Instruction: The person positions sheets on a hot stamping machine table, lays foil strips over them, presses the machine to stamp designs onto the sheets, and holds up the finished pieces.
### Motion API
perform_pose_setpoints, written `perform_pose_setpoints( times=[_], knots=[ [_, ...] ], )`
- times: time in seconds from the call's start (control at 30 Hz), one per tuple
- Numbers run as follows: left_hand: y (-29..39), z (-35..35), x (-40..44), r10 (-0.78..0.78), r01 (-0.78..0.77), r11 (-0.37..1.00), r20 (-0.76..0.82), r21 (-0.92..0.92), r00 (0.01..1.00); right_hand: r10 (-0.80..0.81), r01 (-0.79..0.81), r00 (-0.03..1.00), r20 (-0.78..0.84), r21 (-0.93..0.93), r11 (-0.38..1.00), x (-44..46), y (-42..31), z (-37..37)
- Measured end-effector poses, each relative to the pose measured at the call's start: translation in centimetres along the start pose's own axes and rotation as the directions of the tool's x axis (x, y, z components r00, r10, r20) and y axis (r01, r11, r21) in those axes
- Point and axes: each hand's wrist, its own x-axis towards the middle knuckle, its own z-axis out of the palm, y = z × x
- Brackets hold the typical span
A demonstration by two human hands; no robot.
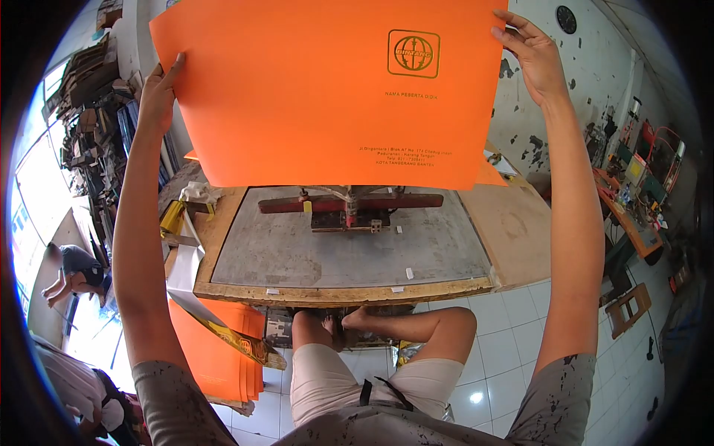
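A large orange sheet (297,97) is held up and spread out at the top of the view. It bears a gold globe logo and small gold text on its right half. My left hand (160,93) pinches its left edge, and my right hand (529,56) grips its upper right edge. Below the sheet, a machine with a red bar (401,201) stands over a grey work plate (335,256) with a wooden edge. The sheet hides the upper part of the machine.
Stacked orange sheets (216,349) lie low on the left, beside a gold foil strip (230,338). A wooden board (513,230) adjoins the plate's right side. Two other people are at the far left, one crouching (78,271). Shelves with piled material stand behind left.
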Motion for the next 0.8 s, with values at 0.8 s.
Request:
perform_pose_setpoints(
  times=[0.8],
  knots=[
    [-1.7, -7.8, -8.8, -0.114, 0.110, 0.993, -0.149, -0.038, 0.982, 0.122, -0.120, 0.992, -0.012, 0.132, 0.984, -3.8, 3.1, 12.6]
  ],
)
